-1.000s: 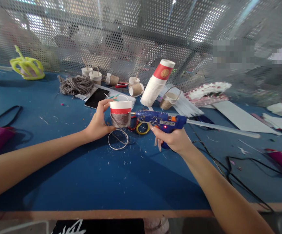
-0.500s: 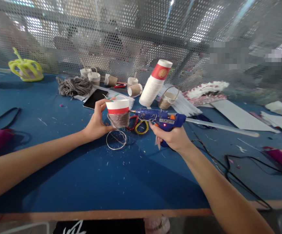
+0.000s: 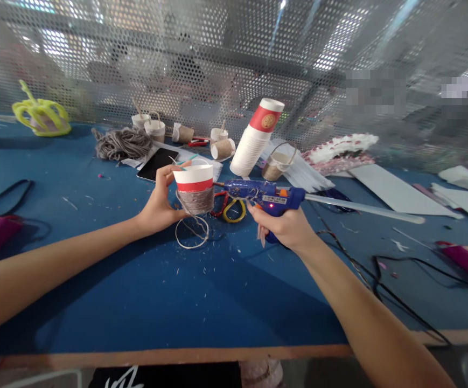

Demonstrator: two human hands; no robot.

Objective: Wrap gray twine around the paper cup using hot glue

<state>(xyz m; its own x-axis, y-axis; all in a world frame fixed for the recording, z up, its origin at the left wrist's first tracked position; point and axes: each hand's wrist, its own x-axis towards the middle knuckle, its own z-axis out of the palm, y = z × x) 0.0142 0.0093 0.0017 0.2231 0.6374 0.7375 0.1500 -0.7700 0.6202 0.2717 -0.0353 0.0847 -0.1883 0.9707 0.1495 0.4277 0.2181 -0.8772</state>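
Head view, left hand (image 3: 156, 202) clasping white cup (image 3: 194, 188), red-banded, cord-wound, right hand (image 3: 289, 227) gripping glue gun (image 3: 253, 191)

Cup (image 3: 194, 186): white rim over red band seen, lower pt. wrapped in grey-brown cord (image 3: 197, 202). Glue gun (image 3: 253, 191) coloured dk. blue w/ orange bits (image 3: 283, 193); red light (image 3: 271, 205) shown. Loop handles (image 3: 234, 220): tinted red & yellow. Cup stack (image 3: 250, 151): white, topped w/ red band & gold round emblem (image 3: 268, 121). Yarn (image 3: 123, 144): grey. Basket (image 3: 43, 117): lime yellow. Tabletop (image 3: 137, 302): blue, edged in brown. Screen (image 3: 217, 70): grey, patterned w/ small round holes.
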